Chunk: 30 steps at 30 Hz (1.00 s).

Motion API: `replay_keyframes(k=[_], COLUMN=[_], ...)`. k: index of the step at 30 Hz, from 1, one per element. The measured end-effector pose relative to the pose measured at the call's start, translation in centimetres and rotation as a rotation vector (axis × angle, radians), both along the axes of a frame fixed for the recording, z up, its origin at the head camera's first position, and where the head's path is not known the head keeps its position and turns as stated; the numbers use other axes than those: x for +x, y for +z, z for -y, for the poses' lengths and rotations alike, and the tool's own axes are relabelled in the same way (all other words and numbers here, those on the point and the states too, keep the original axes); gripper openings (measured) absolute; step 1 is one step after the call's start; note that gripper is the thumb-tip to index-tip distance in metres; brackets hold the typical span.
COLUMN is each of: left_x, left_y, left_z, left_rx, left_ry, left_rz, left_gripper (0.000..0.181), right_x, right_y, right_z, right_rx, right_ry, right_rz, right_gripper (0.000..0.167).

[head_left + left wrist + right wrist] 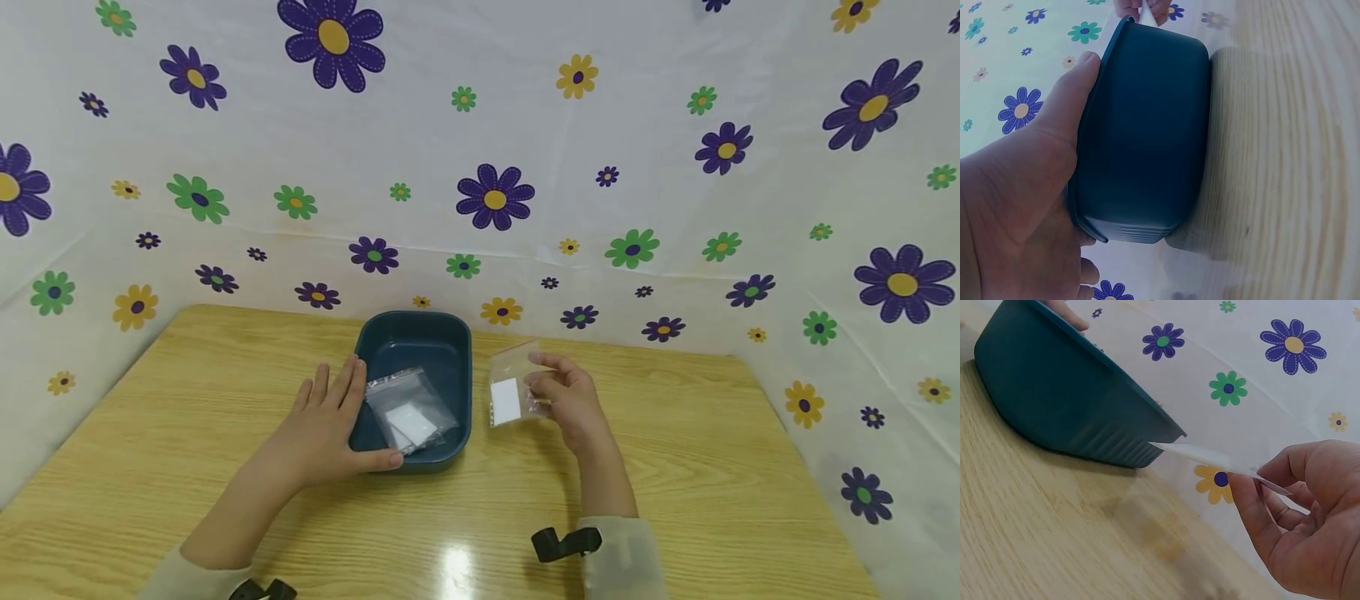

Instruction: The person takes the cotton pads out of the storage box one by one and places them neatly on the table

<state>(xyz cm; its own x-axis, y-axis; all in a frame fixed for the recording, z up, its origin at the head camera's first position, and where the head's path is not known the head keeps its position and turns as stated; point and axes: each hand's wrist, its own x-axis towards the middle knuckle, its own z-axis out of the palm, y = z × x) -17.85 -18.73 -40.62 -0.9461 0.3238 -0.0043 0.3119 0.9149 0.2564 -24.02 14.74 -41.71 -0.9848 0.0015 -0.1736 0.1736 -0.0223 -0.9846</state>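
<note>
Head view: clear plastic bag (512, 390) in pinch of right grip (574, 407), left grip (326, 433) straight-fingered against smooth, round-cornered tub (435, 352).

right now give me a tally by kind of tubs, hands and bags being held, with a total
Tub: 1
Hands: 2, left hand and right hand
Held bag: 1
Total: 4
The bagged pile in the tub overlaps too much to count, so it is left out.

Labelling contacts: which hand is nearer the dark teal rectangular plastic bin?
Left: the left hand touches the bin on its left side; the right hand is apart, rightward, pinching a clear rectangular plastic bag.
</note>
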Motion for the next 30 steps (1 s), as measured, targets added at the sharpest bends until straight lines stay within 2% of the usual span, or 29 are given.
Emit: replay_keyframes(k=[8, 16, 23, 30], left_x=[-0.1, -0.3, -0.2, 0.2], left_y=[-0.3, -0.6, -0.3, 0.1], left_z=[0.3, 0.2, -0.1, 0.0], left_rx=[0.024, 0.012, -0.007, 0.003], left_ry=[-0.014, -0.012, 0.000, 0.000], left_rz=[0.004, 0.007, -0.005, 0.004], left_gripper=[0.135, 0.136, 0.136, 0.134], right_x=[0.2, -0.1, -0.3, -0.4], right_y=[-0.6, -1.2, -1.9, -2.7], right_z=[0.4, 0.8, 0.9, 1.2], right_rx=[0.006, 0.015, 0.059, 0.062], right_ry=[-0.001, 0.002, 0.022, 0.019], right_rz=[0.007, 0.020, 0.021, 0.017], right_gripper=[0.039, 0.039, 0.040, 0.039])
